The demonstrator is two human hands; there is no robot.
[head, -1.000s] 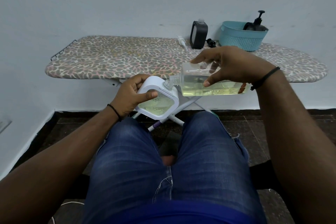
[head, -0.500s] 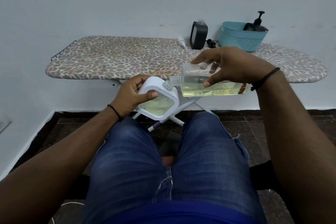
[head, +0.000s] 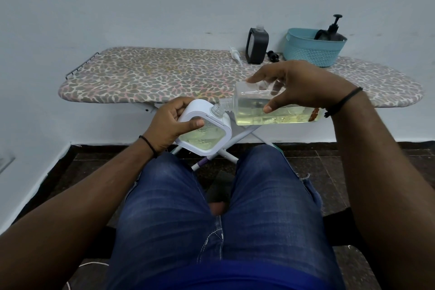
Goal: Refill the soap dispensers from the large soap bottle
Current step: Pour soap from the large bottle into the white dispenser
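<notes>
Pouring goes on, hardly changed from a moment ago: soap bottle [head: 277,108] lies level, neck at the white dispenser [head: 207,129], so filling continues.
Right hand [head: 296,87] grips the bottle, left hand [head: 169,125] clasps the dispenser over the lap. Count: two dispensers in sight, the other black [head: 257,46] on the ironing board [head: 146,75]; one basket [head: 313,48].

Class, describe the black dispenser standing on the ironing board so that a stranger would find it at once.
Start at the leopard-print ironing board against the wall and follow its far edge rightwards to the teal basket. Just left of it stands the black dispenser: upright, boxy, with no pump on its clear neck, unlike the pump-topped bottle inside the basket.
</notes>
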